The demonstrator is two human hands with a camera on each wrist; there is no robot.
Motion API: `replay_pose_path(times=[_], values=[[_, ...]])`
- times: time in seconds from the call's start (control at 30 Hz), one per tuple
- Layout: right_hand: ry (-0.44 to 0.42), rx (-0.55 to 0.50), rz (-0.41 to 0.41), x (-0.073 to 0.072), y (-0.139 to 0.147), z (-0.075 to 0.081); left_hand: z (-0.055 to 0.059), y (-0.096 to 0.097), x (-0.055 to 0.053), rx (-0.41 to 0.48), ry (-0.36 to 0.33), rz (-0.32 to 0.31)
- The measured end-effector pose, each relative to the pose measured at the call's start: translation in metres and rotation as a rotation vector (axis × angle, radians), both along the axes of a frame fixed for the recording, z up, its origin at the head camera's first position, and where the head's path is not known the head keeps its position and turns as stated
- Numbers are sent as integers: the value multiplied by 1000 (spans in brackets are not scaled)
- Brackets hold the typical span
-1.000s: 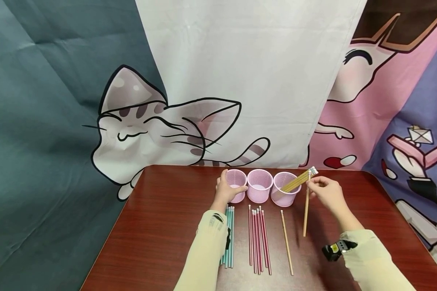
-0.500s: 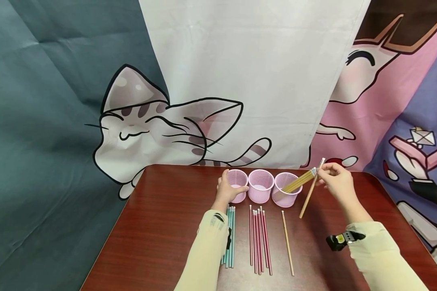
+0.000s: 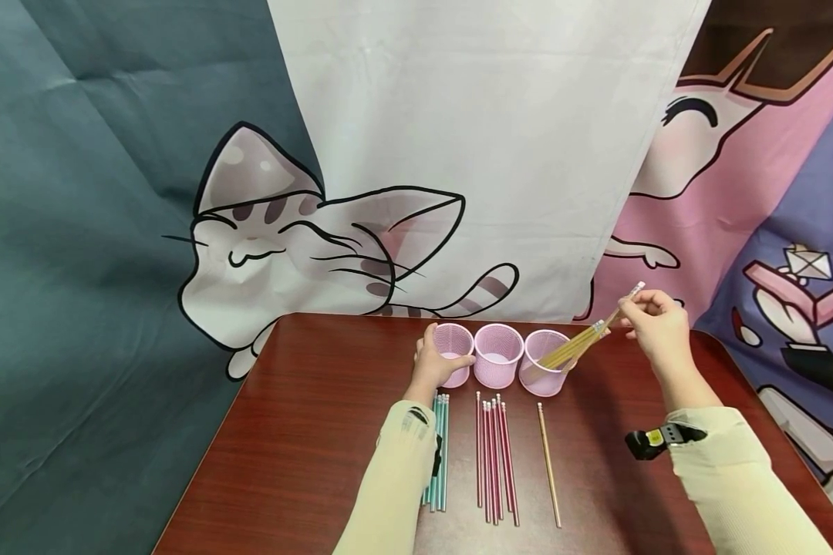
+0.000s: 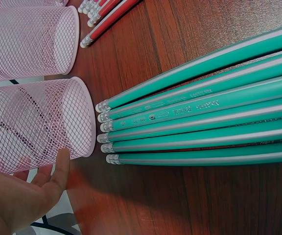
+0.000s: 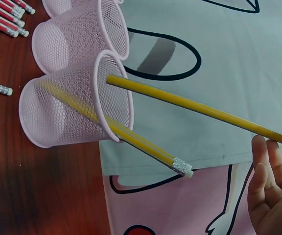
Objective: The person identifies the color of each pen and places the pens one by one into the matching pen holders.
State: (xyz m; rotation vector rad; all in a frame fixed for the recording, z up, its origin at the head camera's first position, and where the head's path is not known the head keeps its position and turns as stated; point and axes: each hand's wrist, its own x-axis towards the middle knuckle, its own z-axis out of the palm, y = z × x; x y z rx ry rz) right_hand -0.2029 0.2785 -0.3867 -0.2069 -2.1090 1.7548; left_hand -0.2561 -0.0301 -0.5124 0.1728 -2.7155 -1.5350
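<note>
My right hand [image 3: 662, 327] pinches a yellow pencil [image 5: 195, 105] near its eraser end. The pencil slants down to the left, and its lower end is at the mouth of the right pink mesh pen cup [image 3: 543, 384]. Several yellow pencils [image 3: 571, 348] lean in that cup, erasers out over the rim. With thumb and fingers curled around it, my left hand [image 3: 432, 364] holds the left mesh pen cup [image 4: 77, 122], which has no pencils in it. Between these two stands the middle mesh pen cup [image 3: 496, 375], also without pencils.
On the brown table [image 3: 305, 447], in front of the cups, lie several teal pencils [image 4: 180, 115], several red pencils [image 3: 493, 462] and a single yellow pencil [image 3: 549, 466]. A printed cloth [image 3: 527, 154] hangs behind the table's back edge.
My right hand has moved up and to the right, tilting the yellow pencil from near upright until its lower end came to the right cup's mouth. The left hand stays on its cup.
</note>
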Motion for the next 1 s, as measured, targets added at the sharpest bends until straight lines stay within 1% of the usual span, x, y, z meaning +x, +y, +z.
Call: replay_pose_path(times=[0.1,0.23,0.33,0.5,0.6,0.7,0.87,1.0], values=[[20,-34,7,-1,0,-2,1,0,1,-6,-2,-2],[43,-115,56,-2,1,-7,2,0,2,-9,0,-4],[43,-138,75,-2,0,-11,3,1,2,-11,4,-2],[21,-80,89,-2,-4,-18,3,0,2,-5,3,-2],[-2,-20,91,-2,-7,-25,2,0,2,1,-3,-2],[-27,53,75,-2,-11,-34,2,0,2,7,-2,-3],[-69,205,36,-1,-16,-51,1,0,1,4,-2,-3],[-88,262,23,0,-19,-59,2,0,1,-7,-5,-1]])
